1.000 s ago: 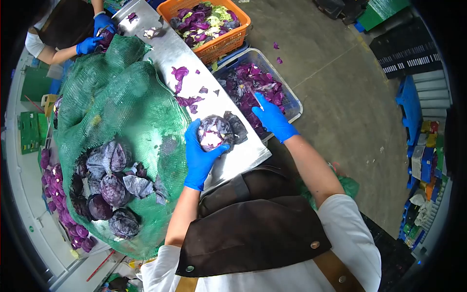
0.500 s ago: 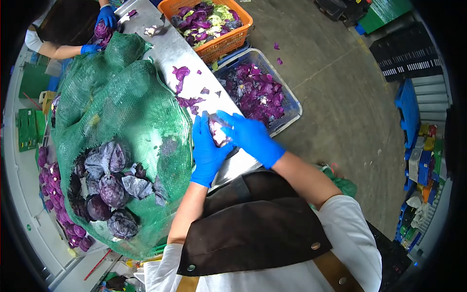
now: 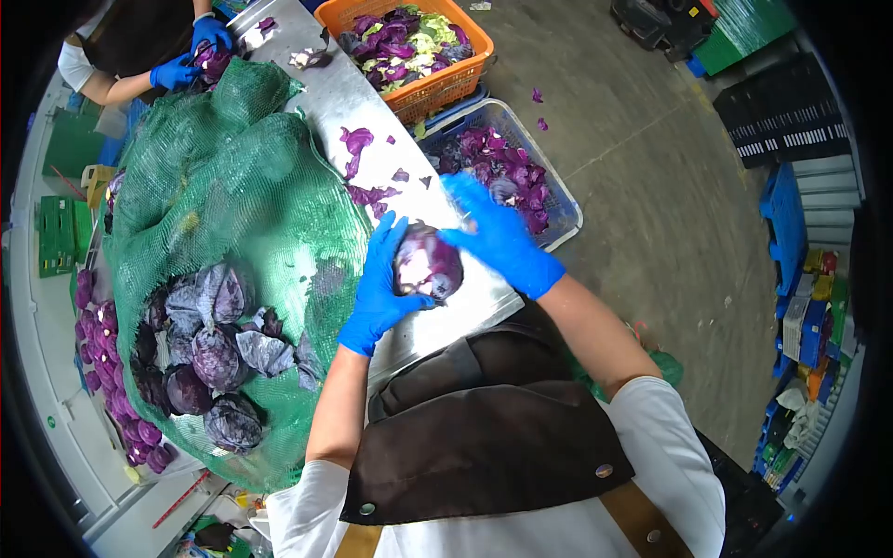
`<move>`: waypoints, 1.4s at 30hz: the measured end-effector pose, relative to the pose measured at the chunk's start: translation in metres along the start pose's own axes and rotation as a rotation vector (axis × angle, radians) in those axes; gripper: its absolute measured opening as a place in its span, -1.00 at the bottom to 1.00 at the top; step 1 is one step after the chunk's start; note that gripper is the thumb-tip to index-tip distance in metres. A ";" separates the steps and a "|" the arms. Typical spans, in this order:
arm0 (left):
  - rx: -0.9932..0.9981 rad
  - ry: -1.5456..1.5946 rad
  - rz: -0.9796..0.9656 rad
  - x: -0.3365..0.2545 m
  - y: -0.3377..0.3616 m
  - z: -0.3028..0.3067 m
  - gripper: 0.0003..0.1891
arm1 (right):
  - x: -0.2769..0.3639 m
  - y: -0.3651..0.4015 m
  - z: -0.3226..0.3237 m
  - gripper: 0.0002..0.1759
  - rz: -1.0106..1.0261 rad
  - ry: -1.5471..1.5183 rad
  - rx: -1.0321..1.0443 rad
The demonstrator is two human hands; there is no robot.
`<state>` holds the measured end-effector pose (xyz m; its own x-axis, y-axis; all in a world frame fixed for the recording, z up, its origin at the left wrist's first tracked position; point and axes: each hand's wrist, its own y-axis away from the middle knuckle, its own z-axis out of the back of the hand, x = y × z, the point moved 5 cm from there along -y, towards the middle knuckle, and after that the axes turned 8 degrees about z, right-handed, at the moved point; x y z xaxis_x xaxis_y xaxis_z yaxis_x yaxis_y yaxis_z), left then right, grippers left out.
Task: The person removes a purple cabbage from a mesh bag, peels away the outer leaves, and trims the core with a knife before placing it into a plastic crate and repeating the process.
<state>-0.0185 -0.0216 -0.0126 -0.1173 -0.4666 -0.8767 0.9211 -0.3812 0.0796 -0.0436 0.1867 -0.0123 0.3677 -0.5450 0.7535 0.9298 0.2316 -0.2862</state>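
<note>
- Grip: the left hand (image 3: 377, 284) cups a red cabbage (image 3: 428, 265) from below and from the side. Its fingers curl round the head and the thumb is up against it, which looks like a hold meant to steady the head while the other hand works on it.
- The right hand (image 3: 498, 237) lies over the upper right of the head, touching it. Its fingertips are blurred, so I cannot tell how far it is closed or whether it has hold of a leaf or a tool.
- The red cabbage is held up off the tabletop (image 3: 326, 88), above its near edge and close to the person's chest, with a paler patch turned towards the camera.
- A blue crate (image 3: 569, 221) of purple leaves stands on the floor (image 3: 651, 186) just beyond that edge, on the right hand's side. It is probably set there so that waste falls straight in.
- An orange basket (image 3: 446, 88) of mixed purple and green leaves stands further along the same side.
- A green net sack (image 3: 233, 195) lies open on the tabletop beside the left hand, with dark heads inside it within easy reach.
- Loose leaves (image 3: 356, 139) lie scattered on the bare metal between the sack and the crates.
- At the far end, a co-worker's hands (image 3: 186, 65) in blue gloves hold another purple head.
</note>
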 end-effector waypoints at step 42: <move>-0.210 0.197 0.246 0.018 0.000 -0.028 0.23 | -0.059 0.016 0.020 -0.43 -0.350 0.314 0.145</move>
<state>-0.0097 -0.0075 -0.0415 0.1720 -0.3540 -0.9193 0.9711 -0.0955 0.2185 -0.0509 0.2390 -0.0499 0.0420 -0.8218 0.5682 0.9946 0.0886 0.0546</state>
